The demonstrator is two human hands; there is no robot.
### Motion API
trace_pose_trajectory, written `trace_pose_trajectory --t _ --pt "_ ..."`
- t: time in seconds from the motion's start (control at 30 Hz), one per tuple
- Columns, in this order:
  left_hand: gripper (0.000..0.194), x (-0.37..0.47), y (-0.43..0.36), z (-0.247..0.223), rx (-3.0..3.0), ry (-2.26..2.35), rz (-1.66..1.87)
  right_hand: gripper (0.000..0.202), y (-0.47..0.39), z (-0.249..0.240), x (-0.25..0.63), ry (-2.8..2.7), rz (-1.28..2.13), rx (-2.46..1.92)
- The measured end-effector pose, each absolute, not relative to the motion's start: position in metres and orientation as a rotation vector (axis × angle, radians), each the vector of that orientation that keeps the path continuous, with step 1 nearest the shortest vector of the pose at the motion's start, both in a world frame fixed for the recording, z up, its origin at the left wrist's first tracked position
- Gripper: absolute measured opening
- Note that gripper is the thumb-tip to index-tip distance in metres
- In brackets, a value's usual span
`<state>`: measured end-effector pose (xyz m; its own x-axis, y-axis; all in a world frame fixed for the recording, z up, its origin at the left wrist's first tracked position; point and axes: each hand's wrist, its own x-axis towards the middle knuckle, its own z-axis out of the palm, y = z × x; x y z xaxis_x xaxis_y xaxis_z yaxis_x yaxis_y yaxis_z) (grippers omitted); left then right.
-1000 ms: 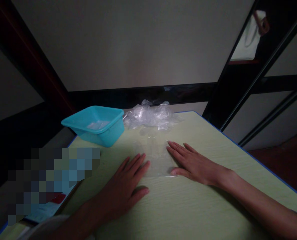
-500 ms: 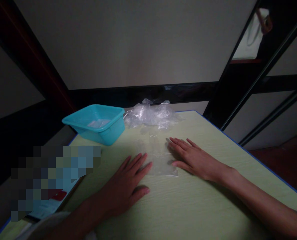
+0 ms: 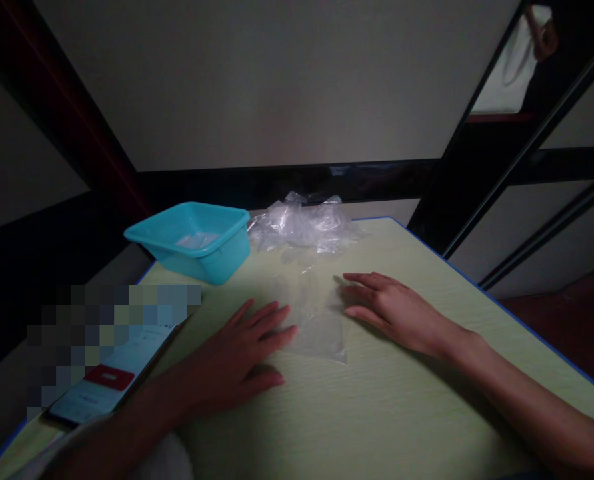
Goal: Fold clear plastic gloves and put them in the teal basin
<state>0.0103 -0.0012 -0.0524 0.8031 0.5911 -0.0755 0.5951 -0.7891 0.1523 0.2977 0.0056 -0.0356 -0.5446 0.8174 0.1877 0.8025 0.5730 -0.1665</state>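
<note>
A clear plastic bag (image 3: 319, 337) lies flat on the pale table, between my two hands. My left hand (image 3: 241, 357) is open, its fingers spread, with the fingertips at the bag's left edge. On the other side, my right hand (image 3: 387, 307) is open too, fingers stretched toward the bag and apart from its near part. Neither hand grips anything. Beyond the flat bag sits a crumpled heap of clear plastic bags (image 3: 307, 227). The sheet's far outline is too faint to trace fully.
A turquoise plastic basin (image 3: 227, 257) with some clear plastic inside stands at the back left. A phone (image 3: 141, 350), partly blurred out, lies by my left forearm. The table (image 3: 357, 420) has a blue edge, and a pale panel (image 3: 277, 87) rises behind it.
My left hand has shifted slightly left, and my right hand has lifted a little with its fingers more bent. The bag's near edge has turned slightly and come nearer. The view has shifted slightly.
</note>
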Motion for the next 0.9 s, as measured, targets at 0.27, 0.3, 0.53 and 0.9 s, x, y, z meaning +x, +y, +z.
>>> trace_pose_trajectory --t 0.27,0.3,0.53,0.9 --pt "0.058 0.016 -0.011 -0.047 2.816 0.862 0.131 0.030 0.012 -0.031 0.292 -1.565 1.174 -1.186" --pt "0.060 0.021 -0.014 -0.049 2.803 0.819 0.145 0.029 0.013 -0.031 0.291 -1.395 1.340 -1.129" --pt "0.068 0.046 -0.023 -0.059 2.723 0.647 0.106 0.041 0.017 -0.030 0.290 -0.783 1.801 -1.028" --pt "0.067 0.046 -0.026 -0.055 2.725 0.628 0.063 0.040 0.016 -0.037 0.287 -0.729 1.992 -0.949"
